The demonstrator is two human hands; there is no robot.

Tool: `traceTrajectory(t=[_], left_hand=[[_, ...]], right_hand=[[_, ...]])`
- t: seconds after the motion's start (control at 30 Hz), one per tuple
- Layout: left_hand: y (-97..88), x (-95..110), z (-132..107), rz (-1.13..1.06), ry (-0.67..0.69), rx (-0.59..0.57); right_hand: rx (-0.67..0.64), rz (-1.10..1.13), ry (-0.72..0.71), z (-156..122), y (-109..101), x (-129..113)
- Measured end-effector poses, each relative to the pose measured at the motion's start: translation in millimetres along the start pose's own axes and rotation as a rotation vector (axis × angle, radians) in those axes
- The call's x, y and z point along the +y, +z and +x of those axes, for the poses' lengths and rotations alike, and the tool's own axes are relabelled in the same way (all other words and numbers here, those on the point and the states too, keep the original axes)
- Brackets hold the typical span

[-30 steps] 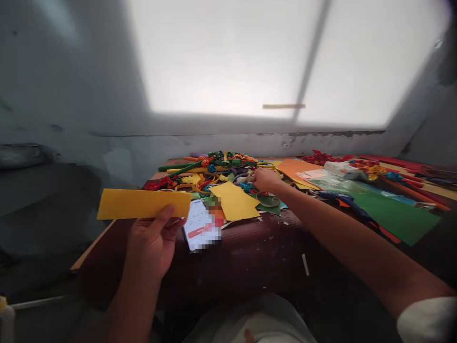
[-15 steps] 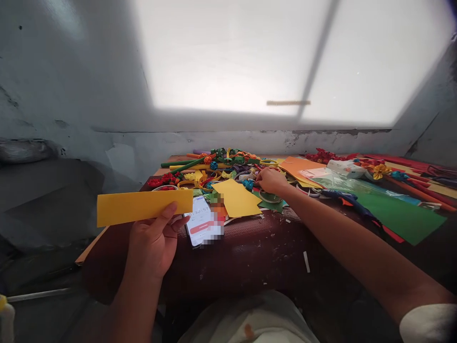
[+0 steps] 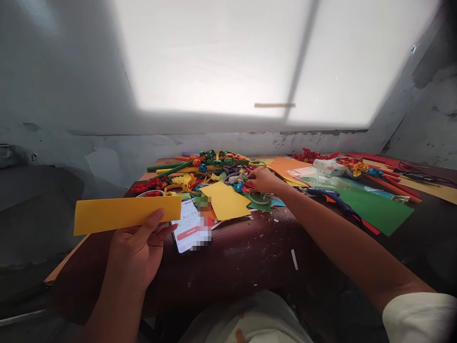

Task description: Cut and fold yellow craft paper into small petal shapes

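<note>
Strip (image 3: 114, 215) runs nine-to-three, pinched in your left hand (image 3: 134, 251); your right hand (image 3: 266, 181), toward two o'clock: grip unclear.

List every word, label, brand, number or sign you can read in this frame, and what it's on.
"30:58": on the phone screen; the digits before it are unclear.
Phone's red button: pale lettering, too small to read.
Screen's right edge: pixelated, unreadable.
White packet: any print is too small to read.
Yellow strip: no writing on the visible side.
</note>
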State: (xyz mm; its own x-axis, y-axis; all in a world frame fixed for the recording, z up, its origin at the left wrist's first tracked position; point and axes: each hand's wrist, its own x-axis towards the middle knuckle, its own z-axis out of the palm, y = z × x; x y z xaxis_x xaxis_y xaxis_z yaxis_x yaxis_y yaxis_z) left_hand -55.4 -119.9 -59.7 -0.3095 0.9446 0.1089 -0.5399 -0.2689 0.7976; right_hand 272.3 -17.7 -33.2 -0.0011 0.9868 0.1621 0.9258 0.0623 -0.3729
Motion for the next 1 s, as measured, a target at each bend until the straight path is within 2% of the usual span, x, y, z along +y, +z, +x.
traceTrajectory(t=[0.17, 0.37, 0.6, 0.77, 0.9, 1.0], left_hand=[[-1.6, 1.0, 0.3, 0.025, -0.013, -0.004], [0.6, 1.9, 1.2, 0.008, -0.016, 0.020], [0.2, 2.8, -0.9, 0.014, -0.027, 0.020], [1.7, 1.3, -4.7, 0.015, -0.019, 0.020], [-0.4, 0.6, -7.8, 0.015, -0.024, -0.042], [-2.8, 1.0, -10.1, 0.020, -0.014, -0.061]], right_hand=[[0.042, 0.248, -0.047, -7.5, -10.9, 4.9], [0.170, 0.442, -0.127, -17.2, -7.9, 2.4], [0.201, 0.586, -0.274, -30.3, 0.9, -31.9], [0.080, 0.841, -0.387, -57.8, 14.4, -75.1], [-0.037, 1.014, -0.358, -75.6, 28.7, -113.9], [-0.187, 1.231, -0.281, -81.6, 37.7, -139.0]])
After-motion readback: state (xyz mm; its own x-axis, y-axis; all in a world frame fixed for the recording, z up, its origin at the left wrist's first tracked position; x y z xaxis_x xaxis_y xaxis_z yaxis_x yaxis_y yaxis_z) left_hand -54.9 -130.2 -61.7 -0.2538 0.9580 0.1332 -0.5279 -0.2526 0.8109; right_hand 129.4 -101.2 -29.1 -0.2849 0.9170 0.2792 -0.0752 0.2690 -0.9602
